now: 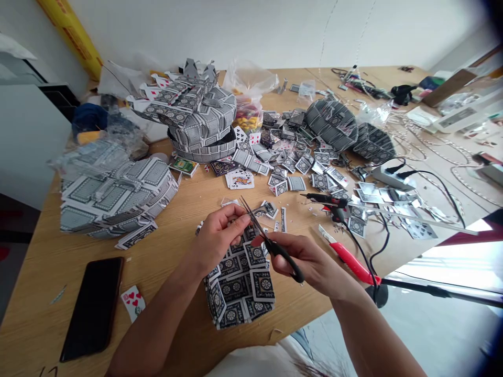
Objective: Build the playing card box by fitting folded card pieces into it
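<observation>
My right hand (310, 264) grips black-handled scissors (271, 242), blades parted and pointing up-left. My left hand (218, 235) pinches the top edge of a curved panel of joined playing cards (239, 285), black-and-white backs facing up, right where the blades meet it. The panel lies on the wooden table (188, 201) at its near edge, between my forearms.
A black phone (94, 306) and a heart card (132, 301) lie at near left. Card-built domes (113, 196) (196, 118) stand left and centre-back; loose cards (291, 167) litter the middle. A red-handled knife (348, 256), glue gun (328, 201) and power strip (393, 178) lie right.
</observation>
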Demonstrator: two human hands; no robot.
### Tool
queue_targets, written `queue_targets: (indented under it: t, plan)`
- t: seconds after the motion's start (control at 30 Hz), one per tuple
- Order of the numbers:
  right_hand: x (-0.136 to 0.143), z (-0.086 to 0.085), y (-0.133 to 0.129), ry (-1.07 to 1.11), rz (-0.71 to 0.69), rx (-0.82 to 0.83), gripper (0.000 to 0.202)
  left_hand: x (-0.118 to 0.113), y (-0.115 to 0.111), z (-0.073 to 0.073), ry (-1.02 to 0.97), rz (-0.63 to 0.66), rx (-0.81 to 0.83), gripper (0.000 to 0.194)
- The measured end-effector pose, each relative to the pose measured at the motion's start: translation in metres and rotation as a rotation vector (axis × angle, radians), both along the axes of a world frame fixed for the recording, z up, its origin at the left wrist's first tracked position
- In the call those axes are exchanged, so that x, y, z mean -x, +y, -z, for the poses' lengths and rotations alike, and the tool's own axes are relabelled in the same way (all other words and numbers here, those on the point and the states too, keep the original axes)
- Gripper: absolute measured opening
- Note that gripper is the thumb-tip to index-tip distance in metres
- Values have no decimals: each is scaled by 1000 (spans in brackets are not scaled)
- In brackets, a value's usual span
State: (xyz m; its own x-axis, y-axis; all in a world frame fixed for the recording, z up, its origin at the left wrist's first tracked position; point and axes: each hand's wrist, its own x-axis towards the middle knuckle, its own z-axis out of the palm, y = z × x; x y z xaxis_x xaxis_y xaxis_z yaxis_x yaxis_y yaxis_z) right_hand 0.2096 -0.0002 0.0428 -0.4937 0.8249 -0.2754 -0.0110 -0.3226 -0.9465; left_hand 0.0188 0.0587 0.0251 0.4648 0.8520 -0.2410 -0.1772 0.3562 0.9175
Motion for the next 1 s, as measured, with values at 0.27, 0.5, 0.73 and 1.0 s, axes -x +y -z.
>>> queue_targets:
  t: [0.27, 0.5, 0.73, 1.0]
  plan:
    - [2, 4, -1, -361, 14, -157, 58, -9, -2, 1, -144, -36, 104, 27]
    - [2, -1, -1, -528, -24, -227, 49, -9, -4, 1, -21, -30, 1, 27]
    - [-1, -3, 0, -565, -46, -222, 40, -11, -9, 4, 128, -68, -144, 23]
    - [-5, 3, 2, -497, -35, -182, 43, -13, -5, 6, -7, -71, 3, 30]
